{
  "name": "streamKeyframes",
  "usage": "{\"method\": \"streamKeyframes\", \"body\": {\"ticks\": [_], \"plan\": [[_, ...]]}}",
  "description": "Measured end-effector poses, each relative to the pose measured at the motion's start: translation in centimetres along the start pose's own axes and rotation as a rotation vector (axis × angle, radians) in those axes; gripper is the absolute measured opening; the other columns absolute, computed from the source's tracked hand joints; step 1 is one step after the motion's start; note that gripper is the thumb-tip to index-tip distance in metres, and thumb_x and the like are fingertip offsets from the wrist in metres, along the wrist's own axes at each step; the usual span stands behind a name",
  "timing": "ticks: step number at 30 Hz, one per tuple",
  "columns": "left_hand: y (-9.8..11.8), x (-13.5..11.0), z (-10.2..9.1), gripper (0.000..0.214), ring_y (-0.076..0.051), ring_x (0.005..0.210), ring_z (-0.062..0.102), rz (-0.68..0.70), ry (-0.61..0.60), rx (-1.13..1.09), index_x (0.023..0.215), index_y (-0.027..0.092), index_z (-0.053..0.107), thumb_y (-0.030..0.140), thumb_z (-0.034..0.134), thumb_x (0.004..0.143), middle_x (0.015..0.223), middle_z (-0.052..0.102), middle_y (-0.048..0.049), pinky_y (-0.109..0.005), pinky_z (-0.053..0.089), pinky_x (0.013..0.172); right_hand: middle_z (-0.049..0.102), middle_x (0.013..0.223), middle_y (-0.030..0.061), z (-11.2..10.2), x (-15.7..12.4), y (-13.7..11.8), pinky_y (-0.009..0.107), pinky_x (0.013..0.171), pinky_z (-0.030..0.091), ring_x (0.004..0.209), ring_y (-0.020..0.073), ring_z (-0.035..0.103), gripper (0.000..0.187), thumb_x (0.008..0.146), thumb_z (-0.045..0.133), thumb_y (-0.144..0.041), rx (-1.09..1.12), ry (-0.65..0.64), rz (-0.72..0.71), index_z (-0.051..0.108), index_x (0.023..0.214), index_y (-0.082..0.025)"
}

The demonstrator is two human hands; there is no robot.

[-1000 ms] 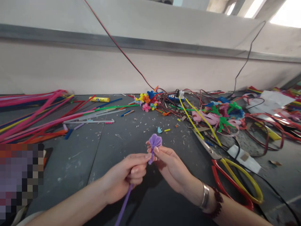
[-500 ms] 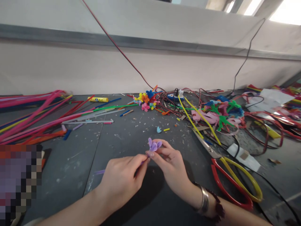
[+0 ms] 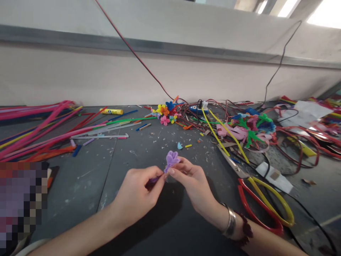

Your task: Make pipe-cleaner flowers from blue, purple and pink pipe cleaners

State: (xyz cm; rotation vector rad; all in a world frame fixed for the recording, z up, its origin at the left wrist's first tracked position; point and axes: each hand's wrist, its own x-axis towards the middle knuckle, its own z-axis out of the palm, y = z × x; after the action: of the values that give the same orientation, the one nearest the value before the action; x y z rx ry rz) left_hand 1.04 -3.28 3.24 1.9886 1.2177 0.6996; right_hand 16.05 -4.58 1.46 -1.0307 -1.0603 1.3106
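Note:
A small purple pipe-cleaner flower (image 3: 172, 158) with looped petals stands up between my two hands, above the dark table. My left hand (image 3: 140, 186) pinches its stem between thumb and fingertips, just below the bloom. From the other side my right hand (image 3: 193, 181) grips the flower's base, thumb in front and fingers behind. The fingertips of both hands almost meet. Part of the stem is hidden inside my left hand. Scissors (image 3: 262, 202) with red and yellow handles lie to the right of my right hand.
Bundled pipe cleaners (image 3: 53, 131) spread across the left. Colourful finished flowers (image 3: 165, 112) sit at the back, near a yellow glue stick (image 3: 112, 111). Tangled cables (image 3: 301, 160), green pipe-cleaner pieces (image 3: 252, 137) and paper (image 3: 306, 110) cover the right. A blurred-out object (image 3: 21, 202) is at the left edge.
The purple flower has turned so its petals bunch upward, and it sits slightly higher. My left hand has shifted a little; the purple end behind it no longer shows.

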Motion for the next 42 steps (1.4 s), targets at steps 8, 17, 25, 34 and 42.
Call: {"method": "streamKeyframes", "body": {"ticks": [8,17,25,34,42], "plan": [[0.3,-0.3,0.3,0.025,-0.01,0.045,0.05,0.117,-0.008,0.101,0.063,0.016,0.06,0.024,0.047,0.083,0.051,0.059,0.0016,-0.02,0.034,0.048,0.061,0.088,0.0036,0.2,0.0,-0.1,0.031,0.085,0.037,0.093,0.0175,0.052,0.013,0.072,0.064,-0.026,-0.059,0.089,-0.034,0.067,0.062,-0.018],[1.6,0.1,-0.6,0.031,-0.01,0.046,0.048,-0.084,-0.054,-0.291,0.054,0.015,0.055,0.025,0.05,0.082,0.046,0.055,0.0021,-0.02,0.035,0.05,0.065,0.089,0.0031,-0.3,0.6,0.1,0.026,0.08,0.04,0.085,0.0122,0.055,0.01,0.077,0.061,-0.023,0.521,-0.192,0.253,0.069,0.076,-0.017],[1.6,0.3,-0.6,0.03,-0.01,0.047,0.048,-0.109,-0.066,-0.367,0.054,0.014,0.056,0.026,0.052,0.081,0.045,0.054,0.0015,-0.021,0.035,0.053,0.067,0.081,0.0024,-0.5,0.6,0.0,0.026,0.077,0.04,0.081,0.0129,0.056,0.01,0.074,0.06,-0.016,0.55,-0.165,0.243,0.069,0.07,-0.016],[0.8,0.0,0.3,0.032,-0.006,0.041,0.022,-0.374,-0.22,-0.949,0.053,0.015,0.051,0.034,0.055,0.078,0.039,0.039,0.0056,-0.021,0.015,0.043,0.064,0.075,-0.0003,-0.4,0.4,-0.2,0.024,0.069,0.041,0.064,0.0091,0.053,0.005,0.069,0.061,-0.015,0.647,-0.192,0.33,0.066,0.066,-0.016],[1.1,0.1,-0.7,0.03,-0.007,0.038,0.031,-0.213,-0.12,-0.641,0.057,0.016,0.055,0.034,0.052,0.08,0.039,0.042,0.0047,-0.021,0.024,0.042,0.067,0.083,0.0008,-0.1,0.1,-0.3,0.023,0.077,0.041,0.074,0.0096,0.057,0.006,0.072,0.063,-0.017,0.444,-0.153,0.195,0.069,0.071,-0.019]]}}
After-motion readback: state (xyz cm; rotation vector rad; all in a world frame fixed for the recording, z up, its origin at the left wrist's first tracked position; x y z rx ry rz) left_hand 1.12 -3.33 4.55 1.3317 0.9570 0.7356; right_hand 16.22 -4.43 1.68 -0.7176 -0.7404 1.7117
